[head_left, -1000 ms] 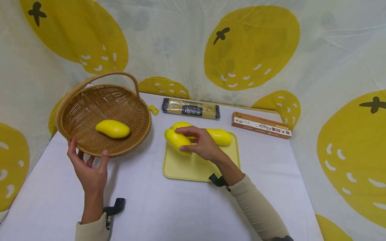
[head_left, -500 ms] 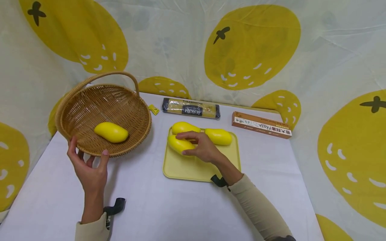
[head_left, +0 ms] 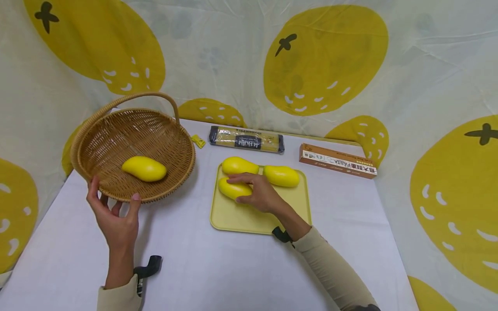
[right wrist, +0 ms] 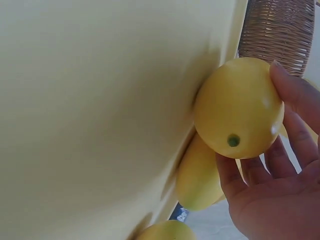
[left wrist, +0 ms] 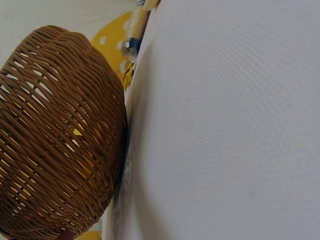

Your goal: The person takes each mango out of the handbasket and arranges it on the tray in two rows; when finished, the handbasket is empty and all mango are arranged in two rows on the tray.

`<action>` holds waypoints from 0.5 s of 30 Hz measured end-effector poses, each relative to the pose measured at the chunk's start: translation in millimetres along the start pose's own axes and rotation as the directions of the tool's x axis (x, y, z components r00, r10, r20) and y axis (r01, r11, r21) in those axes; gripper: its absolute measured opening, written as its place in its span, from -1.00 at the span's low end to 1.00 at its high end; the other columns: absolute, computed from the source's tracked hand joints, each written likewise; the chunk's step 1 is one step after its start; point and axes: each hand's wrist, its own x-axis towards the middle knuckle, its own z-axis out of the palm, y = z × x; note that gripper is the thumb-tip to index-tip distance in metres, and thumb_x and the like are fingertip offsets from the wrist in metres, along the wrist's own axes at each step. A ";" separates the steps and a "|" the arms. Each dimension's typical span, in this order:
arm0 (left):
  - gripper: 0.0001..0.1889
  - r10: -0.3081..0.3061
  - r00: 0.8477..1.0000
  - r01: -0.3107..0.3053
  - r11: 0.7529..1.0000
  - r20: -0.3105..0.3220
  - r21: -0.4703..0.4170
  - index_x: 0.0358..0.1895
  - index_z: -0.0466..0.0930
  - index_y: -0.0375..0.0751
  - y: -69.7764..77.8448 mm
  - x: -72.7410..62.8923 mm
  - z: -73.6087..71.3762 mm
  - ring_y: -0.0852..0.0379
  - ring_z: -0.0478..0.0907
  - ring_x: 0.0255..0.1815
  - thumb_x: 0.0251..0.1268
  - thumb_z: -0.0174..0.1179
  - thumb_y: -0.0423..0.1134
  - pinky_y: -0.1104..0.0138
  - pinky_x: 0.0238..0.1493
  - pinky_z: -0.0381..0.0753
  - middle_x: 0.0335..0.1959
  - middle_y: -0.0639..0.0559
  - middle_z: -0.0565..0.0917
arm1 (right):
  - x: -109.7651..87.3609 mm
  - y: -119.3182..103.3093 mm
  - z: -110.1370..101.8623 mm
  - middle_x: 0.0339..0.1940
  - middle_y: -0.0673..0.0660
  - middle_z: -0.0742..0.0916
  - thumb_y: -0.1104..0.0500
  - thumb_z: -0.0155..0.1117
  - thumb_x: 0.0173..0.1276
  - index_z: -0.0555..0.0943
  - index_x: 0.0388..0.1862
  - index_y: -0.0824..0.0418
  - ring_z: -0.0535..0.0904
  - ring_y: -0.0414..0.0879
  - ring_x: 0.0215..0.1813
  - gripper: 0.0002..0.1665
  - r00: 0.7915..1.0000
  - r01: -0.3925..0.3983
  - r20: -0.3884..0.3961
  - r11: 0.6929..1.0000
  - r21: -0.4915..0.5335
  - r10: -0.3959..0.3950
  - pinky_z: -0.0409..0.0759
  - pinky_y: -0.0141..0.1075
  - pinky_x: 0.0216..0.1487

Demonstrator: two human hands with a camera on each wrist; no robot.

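Three smooth yellow mango-shaped fruits are kept on the pale yellow square tray [head_left: 268, 216]. The nearest tray fruit [head_left: 232, 189] lies flat on the tray and is clasped by the right hand [head_left: 260, 193], whose grip is curled round it from above. A fourth yellow fruit [head_left: 144, 168] rests in the round brown wicker basket [head_left: 116, 129], whose near rim is pinched by the left hand [head_left: 114, 220], apparently so that it is steadied on the white bench [head_left: 218, 268].
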 end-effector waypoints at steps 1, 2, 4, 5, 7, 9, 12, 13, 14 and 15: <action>-0.06 -0.002 1.000 0.002 1.000 0.000 0.002 0.67 0.10 -0.08 0.3 -0.1 0.0 -0.18 0.25 0.61 0.24 0.36 -0.47 0.26 0.46 0.58 0.73 0.00 0.09 | 0.1 0.7 0.3 0.42 0.03 0.71 0.36 0.63 0.19 0.73 0.32 0.06 0.52 -0.01 0.56 -0.32 1.000 0.005 -0.003 1.000 -0.010 -0.005 0.42 -0.02 0.62; -0.06 -0.004 1.000 0.004 1.000 0.000 0.003 0.67 0.10 -0.08 0.6 -0.2 0.0 -0.18 0.25 0.61 0.24 0.36 -0.47 0.26 0.46 0.58 0.73 0.01 0.09 | 0.2 1.3 0.6 0.42 0.02 0.71 0.36 0.63 0.19 0.73 0.32 0.06 0.51 -0.02 0.56 -0.32 1.000 0.007 -0.004 1.000 -0.020 -0.007 0.40 -0.03 0.63; -0.06 -0.007 1.000 0.007 1.000 -0.002 0.006 0.67 0.10 -0.08 1.4 -0.3 0.1 -0.18 0.25 0.61 0.24 0.37 -0.47 0.25 0.47 0.58 0.73 0.01 0.09 | 0.8 2.1 1.1 0.43 0.00 0.71 0.35 0.64 0.19 0.73 0.32 0.05 0.50 -0.03 0.57 -0.32 1.000 0.018 -0.005 0.999 -0.038 -0.018 0.37 -0.05 0.65; -0.06 -0.009 1.000 0.009 1.000 -0.003 0.008 0.67 0.10 -0.08 1.8 -0.4 0.2 -0.18 0.25 0.61 0.24 0.37 -0.47 0.24 0.47 0.58 0.73 0.01 0.09 | 1.2 2.6 1.3 0.43 0.00 0.70 0.35 0.64 0.19 0.73 0.32 0.04 0.50 -0.03 0.57 -0.31 1.000 0.027 -0.006 0.999 -0.047 -0.027 0.36 -0.05 0.66; -0.06 -0.011 1.000 0.011 1.000 -0.005 0.010 0.67 0.10 -0.08 2.7 -0.7 0.3 -0.18 0.25 0.61 0.24 0.36 -0.47 0.24 0.47 0.58 0.73 0.02 0.09 | 1.9 3.2 1.7 0.44 -0.02 0.70 0.35 0.64 0.18 0.73 0.32 0.03 0.50 -0.04 0.57 -0.30 0.999 0.039 -0.008 0.997 -0.064 -0.040 0.34 -0.05 0.67; -0.06 -0.013 1.000 0.013 1.000 -0.005 0.011 0.67 0.10 -0.08 3.6 -0.9 0.6 -0.17 0.25 0.61 0.24 0.36 -0.47 0.23 0.48 0.57 0.74 0.02 0.08 | 2.4 3.6 2.2 0.44 -0.02 0.70 0.35 0.65 0.17 0.73 0.33 0.02 0.51 -0.03 0.56 -0.29 0.998 0.055 -0.012 0.995 -0.086 -0.056 0.37 -0.04 0.65; -0.06 -0.016 1.000 0.016 1.000 -0.005 0.011 0.67 0.10 -0.07 4.5 -1.3 1.1 -0.17 0.25 0.61 0.25 0.36 -0.47 0.22 0.49 0.57 0.74 0.02 0.08 | 2.8 3.9 2.8 0.43 -0.02 0.71 0.36 0.66 0.14 0.73 0.33 0.01 0.54 -0.01 0.53 -0.26 0.997 0.070 -0.021 0.992 -0.108 -0.073 0.41 -0.03 0.62; -0.06 -0.017 1.000 0.017 1.000 -0.004 0.010 0.67 0.10 -0.07 4.7 -1.4 1.3 -0.17 0.24 0.61 0.25 0.36 -0.47 0.21 0.49 0.56 0.74 0.03 0.08 | 2.9 3.8 3.0 0.43 -0.01 0.71 0.36 0.66 0.14 0.73 0.33 0.01 0.54 0.00 0.52 -0.26 0.997 0.075 -0.022 0.991 -0.114 -0.078 0.42 -0.02 0.61; -0.06 -0.018 1.000 0.018 1.000 -0.003 0.010 0.67 0.10 -0.07 5.0 -1.5 1.5 -0.17 0.24 0.62 0.26 0.36 -0.46 0.21 0.50 0.56 0.74 0.03 0.08 | 2.8 3.7 3.2 0.43 0.00 0.71 0.36 0.66 0.14 0.73 0.33 0.01 0.54 0.01 0.51 -0.26 0.997 0.077 -0.023 0.990 -0.117 -0.080 0.42 -0.01 0.61; -0.06 -0.019 1.000 0.019 1.000 -0.002 0.010 0.67 0.10 -0.07 5.1 -1.5 1.8 -0.17 0.24 0.62 0.26 0.36 -0.47 0.20 0.50 0.56 0.74 0.03 0.07 | 2.7 3.6 3.3 0.43 0.00 0.71 0.36 0.67 0.14 0.73 0.33 0.01 0.54 0.00 0.51 -0.26 0.997 0.074 -0.023 0.991 -0.116 -0.077 0.42 -0.02 0.61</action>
